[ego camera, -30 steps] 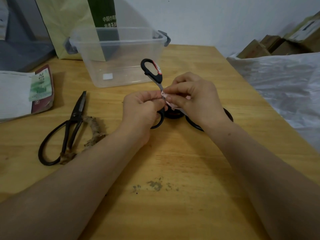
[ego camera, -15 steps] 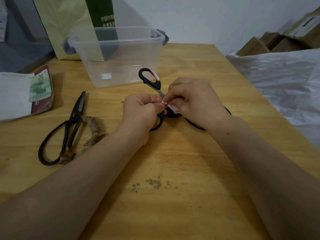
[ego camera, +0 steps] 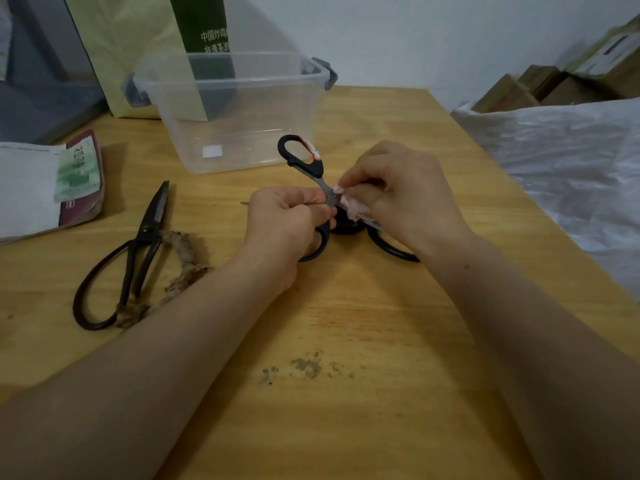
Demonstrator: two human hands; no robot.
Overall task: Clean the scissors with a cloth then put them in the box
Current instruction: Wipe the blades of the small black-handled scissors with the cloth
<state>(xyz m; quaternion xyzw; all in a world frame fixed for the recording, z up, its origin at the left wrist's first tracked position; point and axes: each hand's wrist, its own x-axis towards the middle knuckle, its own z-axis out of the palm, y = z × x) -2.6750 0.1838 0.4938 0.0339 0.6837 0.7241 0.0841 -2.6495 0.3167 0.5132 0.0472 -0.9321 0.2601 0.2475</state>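
Just above the middle of the frame, the left hand (ego camera: pixel 287 223) is curled round the scissors (ego camera: pixel 304 161) and holds them off the wooden table (ego camera: pixel 346 323). One black handle loop with a red-and-white label stands up toward the clear plastic box (ego camera: pixel 242 133). A second black loop peeps out beneath the left palm. A thin metal tip pokes out at the left of that hand, and the fingers hide how it joins the rest.

The right hand (ego camera: pixel 401 195) pinches a crumpled pinkish cloth (ego camera: pixel 353 209) against the grey metal shank just below the raised handle. Most of the cloth is buried between the fingers. Under this hand lie a dark round shape and a black ring (ego camera: pixel 391 247), both largely covered, so what they are cannot be told.

The box sits in the upper middle of the frame, open-topped, with grey latches at its ends.

At the left lies a pair of old black shears (ego camera: pixel 138 247), closed, with a frayed piece of rope (ego camera: pixel 180 268) touching its handles. Farther left is a printed packet (ego camera: pixel 79 178), cut off by the frame edge. Behind the box stands a yellow-green paper bag (ego camera: pixel 131 46), its top out of view. White plastic sheeting (ego camera: pixel 571 161) fills the right side, with blurred cardboard cartons (ego camera: pixel 554 84) above it.
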